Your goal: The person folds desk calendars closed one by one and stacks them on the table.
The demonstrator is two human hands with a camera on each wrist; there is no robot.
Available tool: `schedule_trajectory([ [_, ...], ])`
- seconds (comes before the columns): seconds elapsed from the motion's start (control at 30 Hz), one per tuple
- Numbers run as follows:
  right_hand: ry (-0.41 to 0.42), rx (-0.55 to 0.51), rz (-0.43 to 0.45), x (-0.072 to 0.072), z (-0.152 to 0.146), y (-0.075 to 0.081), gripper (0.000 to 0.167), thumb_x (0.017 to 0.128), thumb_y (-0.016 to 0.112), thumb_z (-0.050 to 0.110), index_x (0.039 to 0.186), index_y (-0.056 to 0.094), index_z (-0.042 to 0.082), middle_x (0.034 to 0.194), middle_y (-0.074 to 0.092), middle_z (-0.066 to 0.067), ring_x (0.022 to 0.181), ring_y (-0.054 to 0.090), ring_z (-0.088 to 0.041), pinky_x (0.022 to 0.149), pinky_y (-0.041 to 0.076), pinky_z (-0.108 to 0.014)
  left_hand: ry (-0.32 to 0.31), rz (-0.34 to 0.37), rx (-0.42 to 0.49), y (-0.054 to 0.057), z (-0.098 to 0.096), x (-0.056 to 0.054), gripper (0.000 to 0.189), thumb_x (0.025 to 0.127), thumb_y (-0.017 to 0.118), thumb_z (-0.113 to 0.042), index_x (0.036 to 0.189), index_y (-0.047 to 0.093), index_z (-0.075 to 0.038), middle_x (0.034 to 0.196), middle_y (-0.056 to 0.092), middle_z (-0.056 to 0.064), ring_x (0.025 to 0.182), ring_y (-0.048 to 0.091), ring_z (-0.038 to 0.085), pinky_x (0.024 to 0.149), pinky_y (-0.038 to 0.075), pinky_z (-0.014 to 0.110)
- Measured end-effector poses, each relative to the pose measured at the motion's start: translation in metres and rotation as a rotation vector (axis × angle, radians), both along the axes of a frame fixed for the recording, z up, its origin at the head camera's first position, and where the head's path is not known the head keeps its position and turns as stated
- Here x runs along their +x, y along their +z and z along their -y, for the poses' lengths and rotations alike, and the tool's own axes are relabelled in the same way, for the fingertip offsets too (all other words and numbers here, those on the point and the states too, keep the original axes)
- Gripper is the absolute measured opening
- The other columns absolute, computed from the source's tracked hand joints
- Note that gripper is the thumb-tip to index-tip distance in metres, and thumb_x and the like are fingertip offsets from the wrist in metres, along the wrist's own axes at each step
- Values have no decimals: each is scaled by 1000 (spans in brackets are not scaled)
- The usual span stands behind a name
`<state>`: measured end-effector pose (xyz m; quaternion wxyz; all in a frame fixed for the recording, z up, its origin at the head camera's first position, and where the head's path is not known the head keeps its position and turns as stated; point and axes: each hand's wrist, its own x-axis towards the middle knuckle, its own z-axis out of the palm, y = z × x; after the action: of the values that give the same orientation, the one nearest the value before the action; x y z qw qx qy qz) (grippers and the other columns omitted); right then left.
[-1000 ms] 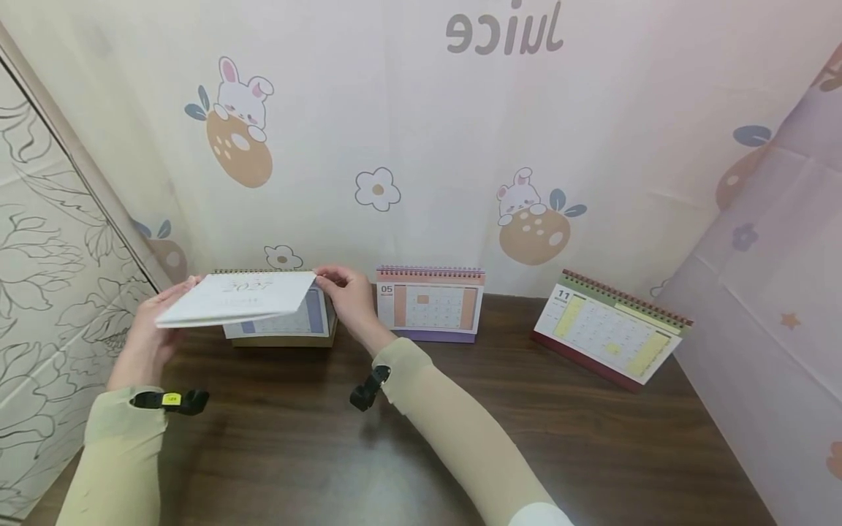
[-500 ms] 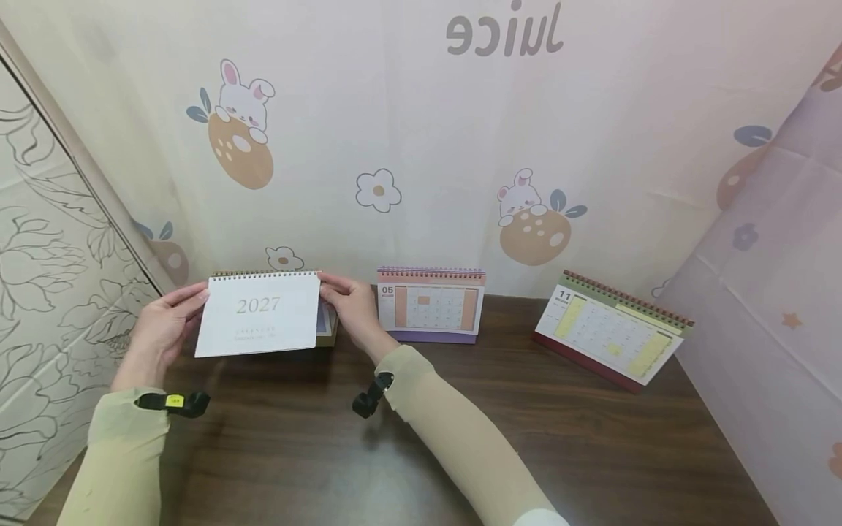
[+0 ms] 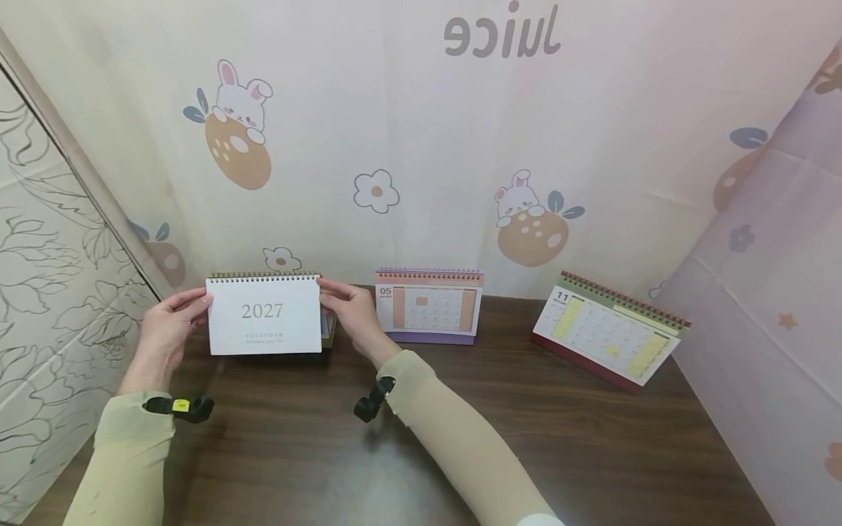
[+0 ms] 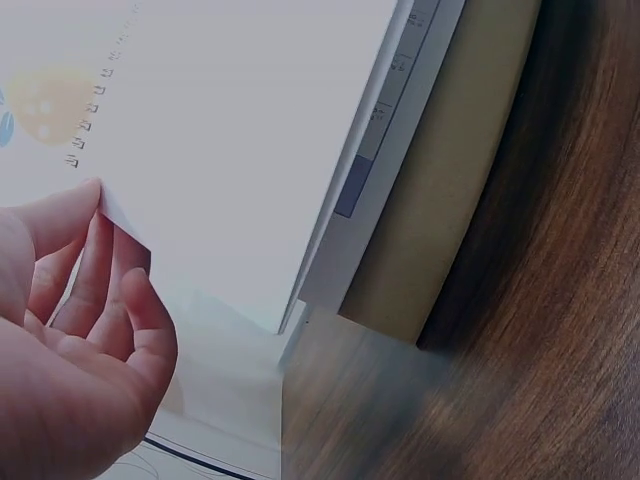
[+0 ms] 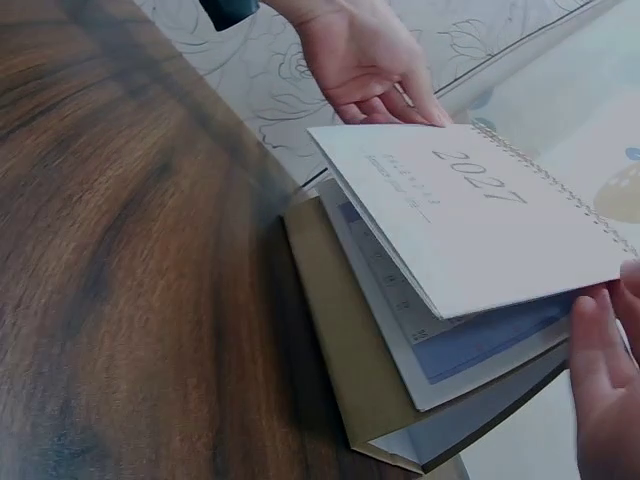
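- Pinching the 2027 cover [image 3: 264, 327] at ten o'clock is the left hand [image 3: 166, 327].
- Right hand [image 3: 354, 313] is pinching it at two o'clock.
- Pink calendar [image 3: 434, 308] is standing at three o'clock.

A pale backdrop [image 3: 316, 95], printed with rabbits [image 3: 240, 104], orange fruits [image 3: 238, 162], outlined flowers [image 3: 376, 191] and the mirrored word "Juice" [image 3: 503, 34], rises behind a dark brown wood-grain tabletop [image 3: 283, 456]. A white covering [image 3: 39, 307] with line-drawn blooms stands left, a creased, lilac-tinted sheet [image 3: 770, 292] right. Soft light leaves a dull sheen on the wood.
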<state>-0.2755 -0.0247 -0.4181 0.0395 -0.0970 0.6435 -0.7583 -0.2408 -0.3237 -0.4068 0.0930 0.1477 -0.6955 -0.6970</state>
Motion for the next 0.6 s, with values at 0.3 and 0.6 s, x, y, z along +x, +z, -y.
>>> schedule_trajectory([
  [0.3,-118,134,-117,2,3,-5,29,90,74,8,119,73,8,95,76,-1,86,70,-9,75,57,-25,59,33,-123,-4,-3,-4,27,86,78,-33,110,69,-22,97,63,-16,89,57,3,69,49,16],
  [0.6,-230,343,-173,0,7,-10,20,90,77,16,109,77,11,88,71,7,81,61,-5,70,52,-21,47,68,-264,-11,-2,-7,55,89,71,-45,134,62,-15,104,57,-17,94,56,2,81,48,21],
])
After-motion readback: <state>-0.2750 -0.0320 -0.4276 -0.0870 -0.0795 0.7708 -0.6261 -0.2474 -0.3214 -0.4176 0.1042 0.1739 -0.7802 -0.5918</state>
